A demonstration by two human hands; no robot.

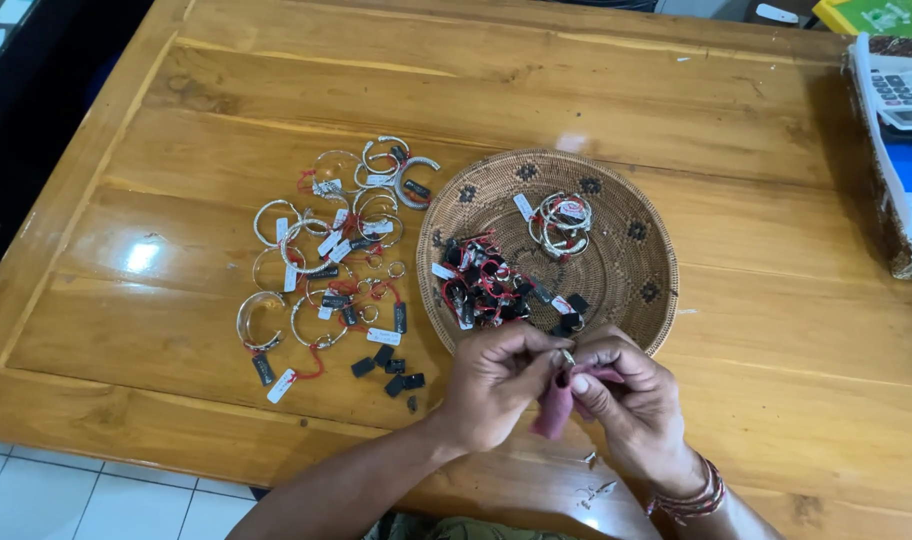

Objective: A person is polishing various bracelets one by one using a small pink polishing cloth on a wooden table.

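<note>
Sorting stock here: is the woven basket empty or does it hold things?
Not empty. The woven basket holds a bundle of silver rings and a heap of small tagged pieces.

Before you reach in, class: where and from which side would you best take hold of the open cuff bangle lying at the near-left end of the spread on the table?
Probably pinch the cuff bangle at the closed curve of its band, on its left side, coming from above-left. Its gap faces lower right, where its tag trails, and other bangles crowd that side. The table to its left is bare.
</note>
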